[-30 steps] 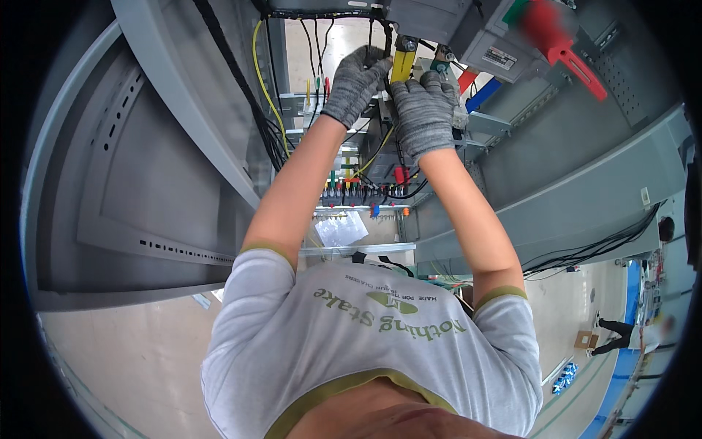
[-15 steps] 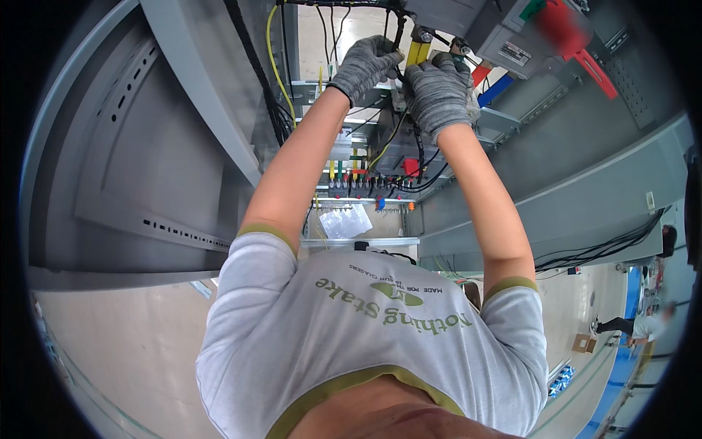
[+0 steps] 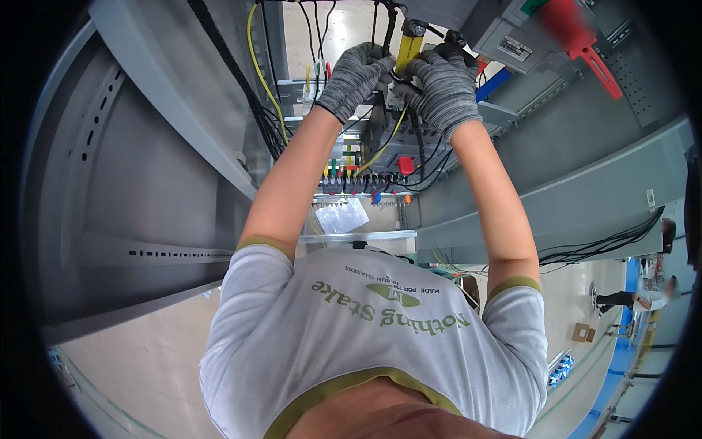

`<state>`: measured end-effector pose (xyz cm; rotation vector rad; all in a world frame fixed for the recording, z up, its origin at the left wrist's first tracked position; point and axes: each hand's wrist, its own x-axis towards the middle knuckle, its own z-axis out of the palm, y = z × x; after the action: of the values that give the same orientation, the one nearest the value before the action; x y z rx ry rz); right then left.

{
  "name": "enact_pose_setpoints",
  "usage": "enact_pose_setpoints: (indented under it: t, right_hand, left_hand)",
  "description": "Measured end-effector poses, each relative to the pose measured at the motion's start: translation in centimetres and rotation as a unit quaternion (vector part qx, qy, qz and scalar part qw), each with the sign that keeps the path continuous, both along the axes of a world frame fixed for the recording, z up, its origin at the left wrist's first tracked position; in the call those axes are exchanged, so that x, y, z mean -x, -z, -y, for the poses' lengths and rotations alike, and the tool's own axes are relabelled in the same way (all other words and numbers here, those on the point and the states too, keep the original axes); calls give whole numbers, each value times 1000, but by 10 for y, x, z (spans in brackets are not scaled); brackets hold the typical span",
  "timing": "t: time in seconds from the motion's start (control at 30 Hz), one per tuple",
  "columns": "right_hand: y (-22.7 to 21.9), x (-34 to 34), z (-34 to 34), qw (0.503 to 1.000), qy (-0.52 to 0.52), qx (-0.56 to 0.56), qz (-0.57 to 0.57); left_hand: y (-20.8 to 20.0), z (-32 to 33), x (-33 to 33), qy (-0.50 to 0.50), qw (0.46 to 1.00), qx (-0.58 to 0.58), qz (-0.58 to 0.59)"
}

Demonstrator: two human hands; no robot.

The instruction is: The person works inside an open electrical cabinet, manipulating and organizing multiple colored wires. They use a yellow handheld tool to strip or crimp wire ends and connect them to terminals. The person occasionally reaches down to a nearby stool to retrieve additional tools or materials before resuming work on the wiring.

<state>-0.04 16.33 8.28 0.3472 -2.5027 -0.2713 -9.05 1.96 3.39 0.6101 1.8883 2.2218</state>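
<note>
The yellow-sleeved busbar hangs from a bolt at its upper end, under the grey housing inside the cabinet, its lower end between the two hands. The gloved left hand is at its left edge, fingers bent inward; the gloved right hand is at its right edge, fingers curled. The fingertips are hidden, so I cannot tell how far either hand is closed or whether it grips the busbar. Right of the right hand, a blue-sleeved busbar leaves a narrow space. Left of the left hand is a wider opening, crossed by thin black wires and edged by a yellow-green wire. Below, between the forearms, sits a terminal row. The grey left frame post and right side panel bound the elbow room.
</note>
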Motion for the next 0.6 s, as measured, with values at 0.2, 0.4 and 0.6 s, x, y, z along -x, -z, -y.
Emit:
enact_pose_setpoints:
  t: [0.2,0.4,0.6]
  right_hand:
    - [12,11,-2,999,-11,-19,-33]
    - [-3,11,-1,995,-7,-100,9]
    - [-1,15,-6,993,-38,-108,21]
  left_hand:
    - [4,-4,-2,3,999,-29,24]
    - [6,5,-5,29,997,-20,65]
    - [22,9,6,56,996,-58,33]
